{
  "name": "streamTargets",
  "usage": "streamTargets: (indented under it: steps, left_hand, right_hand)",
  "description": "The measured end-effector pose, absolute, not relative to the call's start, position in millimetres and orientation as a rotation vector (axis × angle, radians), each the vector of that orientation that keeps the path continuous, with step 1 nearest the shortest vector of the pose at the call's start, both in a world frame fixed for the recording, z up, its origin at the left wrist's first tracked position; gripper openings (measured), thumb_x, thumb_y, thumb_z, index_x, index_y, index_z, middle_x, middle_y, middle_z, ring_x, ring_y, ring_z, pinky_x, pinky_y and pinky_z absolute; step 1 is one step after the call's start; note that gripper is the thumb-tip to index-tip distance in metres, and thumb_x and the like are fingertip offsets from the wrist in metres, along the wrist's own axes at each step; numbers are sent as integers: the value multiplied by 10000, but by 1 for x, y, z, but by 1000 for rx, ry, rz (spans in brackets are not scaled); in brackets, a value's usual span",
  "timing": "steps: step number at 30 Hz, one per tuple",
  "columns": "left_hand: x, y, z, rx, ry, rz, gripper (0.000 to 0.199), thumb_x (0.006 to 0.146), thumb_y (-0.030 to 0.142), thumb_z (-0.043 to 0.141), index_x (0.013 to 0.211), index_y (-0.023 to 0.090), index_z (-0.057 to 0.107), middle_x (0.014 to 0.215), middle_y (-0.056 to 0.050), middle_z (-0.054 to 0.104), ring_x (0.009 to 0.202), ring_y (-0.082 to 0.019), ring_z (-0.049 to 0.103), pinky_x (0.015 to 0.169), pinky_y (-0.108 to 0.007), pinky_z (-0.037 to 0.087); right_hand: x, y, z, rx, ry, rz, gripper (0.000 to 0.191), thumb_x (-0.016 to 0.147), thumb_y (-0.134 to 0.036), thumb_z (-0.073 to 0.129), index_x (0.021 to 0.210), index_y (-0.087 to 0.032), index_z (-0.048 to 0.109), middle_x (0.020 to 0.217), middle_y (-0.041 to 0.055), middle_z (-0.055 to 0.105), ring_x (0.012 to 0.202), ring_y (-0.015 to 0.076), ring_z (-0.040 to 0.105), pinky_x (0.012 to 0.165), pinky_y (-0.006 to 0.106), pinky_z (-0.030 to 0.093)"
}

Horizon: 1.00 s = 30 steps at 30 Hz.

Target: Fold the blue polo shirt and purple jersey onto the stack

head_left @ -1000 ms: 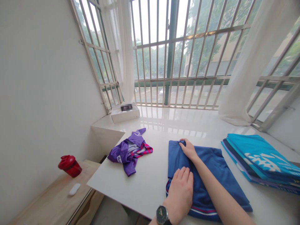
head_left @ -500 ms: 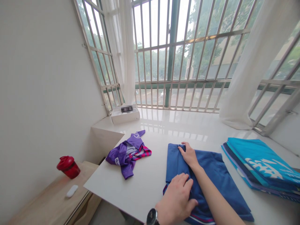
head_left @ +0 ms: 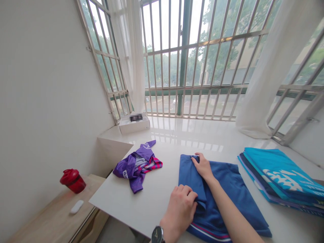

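A dark blue shirt (head_left: 227, 189) with a red and white trim stripe lies partly folded on the white table. My left hand (head_left: 180, 207), with a watch at the wrist, has its fingers curled round cloth at the shirt's left side; its fingertips are partly hidden. Farther up, my right hand (head_left: 201, 167) pinches the cloth near the top edge, the forearm lying across the shirt. To the left, a crumpled purple jersey (head_left: 136, 165) rests apart from both hands. A stack of folded clothes (head_left: 280, 175), bright blue on top, sits at the right.
A white box (head_left: 135, 126) stands on the window ledge (head_left: 192, 130) behind. Lower left, a wooden cabinet top (head_left: 48, 212) carries a red lidded cup (head_left: 73, 181) and a small white object (head_left: 76, 207). Curtains (head_left: 258, 101) hang beside the barred window.
My left hand has moved slightly left and closed from spread fingers onto the shirt's cloth, lifting a fold at the left side. My right hand stays at the top edge.
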State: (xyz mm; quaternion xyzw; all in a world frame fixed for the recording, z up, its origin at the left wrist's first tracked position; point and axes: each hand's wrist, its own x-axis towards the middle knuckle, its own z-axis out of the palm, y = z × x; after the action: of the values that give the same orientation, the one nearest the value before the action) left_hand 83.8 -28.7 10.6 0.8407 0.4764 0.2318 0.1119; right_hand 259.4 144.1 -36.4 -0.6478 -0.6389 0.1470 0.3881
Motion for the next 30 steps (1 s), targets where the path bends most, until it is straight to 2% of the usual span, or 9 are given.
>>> streamTargets:
  steps: [4,6,9,17,23,26,30]
  left_hand:
    - [85,-27,11,2448,1474,705,196,929,128,485,954,250,636,932,-13,665,857,-193,584,780,-336,472]
    - [85,-29,13,2431,1452,717,131,901,185,559,989,250,632,976,-20,666,901,-210,585,809,-353,474]
    - [84,-32,15,2417,1386,716,235,836,209,633,1068,245,622,1086,-37,656,990,-237,572,874,-379,469]
    - [86,-33,11,2359,1459,738,326,813,69,494,1056,237,632,1077,-30,652,988,-216,566,880,-373,465]
    - [79,-35,21,2326,1430,695,378,781,99,548,1116,254,628,1166,-29,631,1067,-223,541,965,-382,444]
    - [76,-33,23,2294,1450,662,342,795,135,589,1112,256,634,1171,-23,628,1083,-220,539,969,-362,454]
    - [76,-28,22,2285,1507,609,200,855,170,603,1035,244,652,1071,-15,658,1015,-209,573,901,-331,492]
  right_hand:
    - [260,144,-36,-1643,-1632,385,370,860,-426,485,1135,-188,555,970,126,710,961,286,681,857,407,505]
    - [260,144,-36,-1642,-1633,387,360,864,-421,485,1132,-190,555,968,122,709,964,283,680,856,403,504]
    - [260,145,-37,-1642,-1633,387,351,868,-412,487,1129,-189,558,960,121,711,959,279,680,852,397,504]
    - [260,148,-41,-1655,-1624,376,339,858,-399,516,1116,-185,569,970,121,716,942,274,686,853,384,499]
    - [261,149,-42,-1651,-1622,374,325,859,-387,529,1108,-182,575,939,119,719,915,268,692,836,364,500]
    - [260,149,-43,-1646,-1622,371,314,860,-383,534,1103,-188,576,956,117,719,925,262,692,838,358,500]
    - [260,149,-43,-1640,-1623,367,298,864,-376,531,1099,-198,576,932,103,720,923,258,691,818,354,504]
